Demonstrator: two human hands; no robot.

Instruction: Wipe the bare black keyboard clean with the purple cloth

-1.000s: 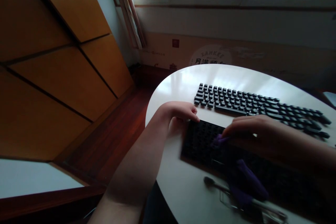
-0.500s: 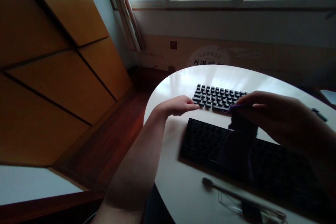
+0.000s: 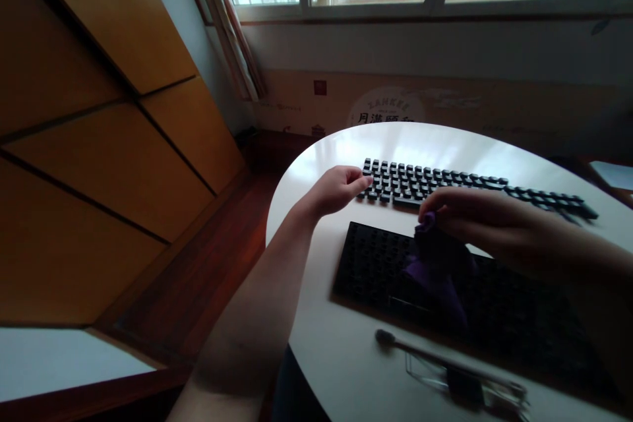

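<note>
My left hand (image 3: 341, 188) is at the left end of rows of black keycaps (image 3: 410, 181) set out on the white table. Its thumb and forefinger are pinched together at an end keycap, though the fingers partly hide it. A purple cloth (image 3: 440, 270) hangs from the closed fingers of my right hand (image 3: 475, 214). It droops over a black keyboard base (image 3: 376, 260) whose keys are off, lying nearer to me than the keycaps. My right forearm covers the base's right part. Whether the cloth touches the base, I cannot tell.
Near the front table edge lie a thin-handled brush (image 3: 386, 338) and a wire-and-black tool (image 3: 465, 386), partly blurred. The round white table (image 3: 316, 257) ends to my left above a dark red floor (image 3: 208, 270). Wooden cabinets (image 3: 74, 191) stand at left, a window beyond.
My left hand has moved slightly up along the left end of the keycaps. My right hand has lowered and shifted left, bunching the purple cloth. The view has shifted a little.
</note>
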